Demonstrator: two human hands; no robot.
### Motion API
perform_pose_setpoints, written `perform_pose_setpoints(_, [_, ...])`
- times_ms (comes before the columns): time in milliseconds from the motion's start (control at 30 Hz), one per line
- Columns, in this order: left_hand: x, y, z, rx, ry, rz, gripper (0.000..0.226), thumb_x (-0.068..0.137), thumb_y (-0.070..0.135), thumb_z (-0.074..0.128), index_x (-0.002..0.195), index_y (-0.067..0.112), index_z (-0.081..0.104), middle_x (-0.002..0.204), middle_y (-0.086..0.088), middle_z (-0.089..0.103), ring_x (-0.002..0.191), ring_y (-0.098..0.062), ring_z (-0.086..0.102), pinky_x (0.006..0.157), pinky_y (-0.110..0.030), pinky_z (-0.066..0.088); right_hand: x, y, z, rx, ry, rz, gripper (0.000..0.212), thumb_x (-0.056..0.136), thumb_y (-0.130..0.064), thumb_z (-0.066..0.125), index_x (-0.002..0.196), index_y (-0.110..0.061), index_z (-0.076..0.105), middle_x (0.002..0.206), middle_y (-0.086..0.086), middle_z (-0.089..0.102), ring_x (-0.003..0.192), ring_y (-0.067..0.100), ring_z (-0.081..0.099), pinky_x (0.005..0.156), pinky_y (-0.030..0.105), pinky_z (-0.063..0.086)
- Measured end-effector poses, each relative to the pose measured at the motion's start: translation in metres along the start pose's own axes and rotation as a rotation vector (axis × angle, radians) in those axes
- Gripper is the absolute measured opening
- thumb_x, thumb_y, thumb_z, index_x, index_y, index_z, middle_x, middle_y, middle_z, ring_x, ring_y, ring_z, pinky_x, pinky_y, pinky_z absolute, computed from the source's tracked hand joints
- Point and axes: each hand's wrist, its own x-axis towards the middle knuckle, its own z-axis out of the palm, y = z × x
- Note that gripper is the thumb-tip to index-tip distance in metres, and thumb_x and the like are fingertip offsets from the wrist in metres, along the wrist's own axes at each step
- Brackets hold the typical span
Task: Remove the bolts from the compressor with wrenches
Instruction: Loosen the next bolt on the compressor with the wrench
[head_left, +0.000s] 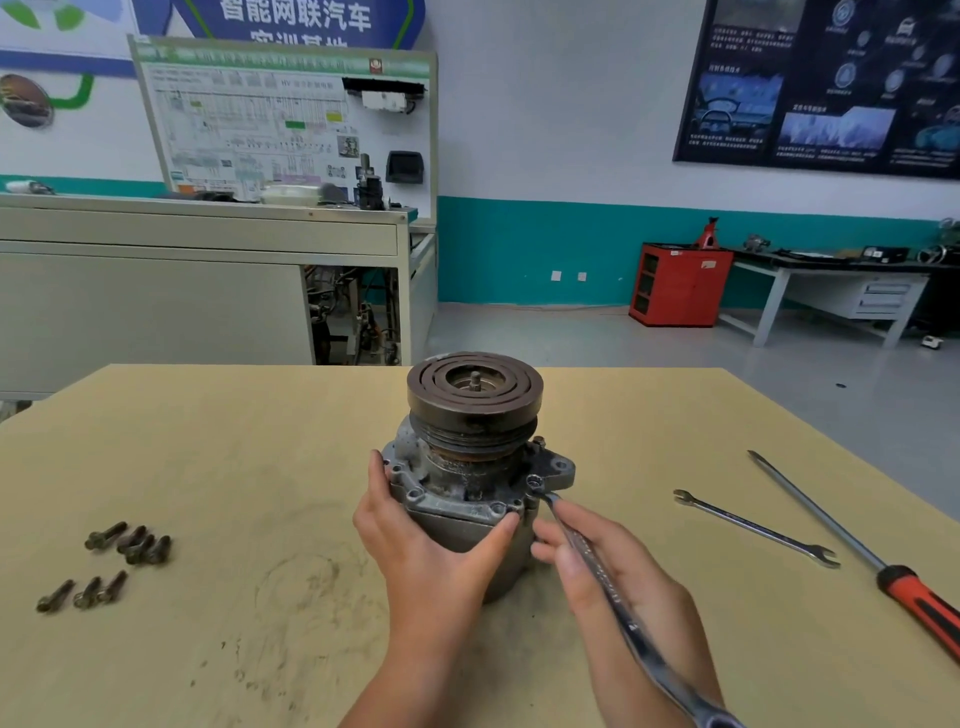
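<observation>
On the tan worktable (249, 467), about midway across, the compressor (457, 483) stands upright with its dark grooved pulley (474, 402) at the top. From where I stand, the person's left hand (426, 551) wraps the near left side of the housing: the fingers curl round the edge of the flange (441, 506) and the thumb lies across the front of the body. The right hand (608, 571) grips the shank of a long wrench (650, 652), fingers closed round it, and the handle runs back along the forearm towards the lower edge of view. Its far end meets a bolt (535, 482) at the right front of the flange; it looks to be seated over the head, though that spot is too small to be sure.

Away to the left, well apart from the compressor, loose bolts (130, 543) lie on the table in two small clusters, one behind the other. To the right lie a second wrench (756, 529), slim and open-ended, and beyond it a long screwdriver (831, 525) with a red and black handle, both slanting the same way and not touching.
</observation>
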Motion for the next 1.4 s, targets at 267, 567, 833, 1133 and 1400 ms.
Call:
perform_pose_setpoints(267, [-0.003, -0.003, 0.004, 0.009, -0.003, 0.024, 0.119, 0.058, 0.017, 0.089, 0.148, 0.025, 0.011, 0.137, 0.003, 0.019, 0.129, 0.005, 0.014, 0.108, -0.018, 0.014, 0.029, -0.011, -0.019, -0.080, -0.090, -0.059, 0.041, 0.070, -0.063, 0.049, 0.089, -0.033, 0.070, 0.079, -0.010, 0.073, 0.070, 0.003, 0.068, 0.057, 0.008, 0.045])
perform_pose_setpoints(567, [-0.003, -0.002, 0.005, 0.011, 0.037, 0.047, 0.113, 0.058, 0.016, 0.090, 0.136, 0.041, 0.011, 0.141, -0.001, 0.018, 0.138, -0.015, 0.018, 0.115, -0.031, 0.018, 0.128, 0.037, -0.058, 0.564, -0.297, 0.569, 0.047, 0.078, -0.042, 0.040, 0.053, -0.010, 0.064, 0.050, 0.011, 0.057, 0.039, 0.013, 0.045, 0.038, 0.016, 0.027])
perform_pose_setpoints(833, [-0.003, -0.003, 0.006, 0.020, 0.030, -0.014, 0.119, 0.058, 0.019, 0.090, 0.149, 0.017, 0.013, 0.146, -0.003, 0.018, 0.137, -0.005, 0.014, 0.115, -0.029, 0.013, 0.058, 0.012, -0.053, 0.536, -0.133, 0.215, 0.033, 0.076, -0.034, 0.052, 0.097, -0.017, 0.071, 0.087, 0.006, 0.073, 0.070, 0.012, 0.065, 0.043, 0.016, 0.038])
perform_pose_setpoints(1133, [-0.003, -0.002, 0.006, -0.006, 0.012, -0.028, 0.116, 0.058, 0.016, 0.089, 0.149, 0.017, 0.017, 0.145, -0.002, 0.021, 0.137, -0.004, 0.015, 0.117, -0.033, 0.016, 0.010, 0.002, -0.006, -0.020, -0.038, 0.015, 0.036, 0.073, -0.055, 0.058, 0.106, -0.042, 0.062, 0.104, -0.029, 0.066, 0.101, -0.011, 0.059, 0.081, 0.008, 0.044])
perform_pose_setpoints(1400, [-0.003, 0.000, 0.005, -0.019, 0.015, -0.041, 0.115, 0.058, 0.015, 0.089, 0.148, 0.018, 0.018, 0.146, -0.003, 0.020, 0.139, -0.007, 0.014, 0.117, -0.038, 0.017, 0.009, -0.002, -0.008, -0.224, -0.028, -0.032, 0.038, 0.076, -0.070, 0.045, 0.103, -0.048, 0.061, 0.098, -0.039, 0.063, 0.096, -0.019, 0.056, 0.076, -0.002, 0.038])
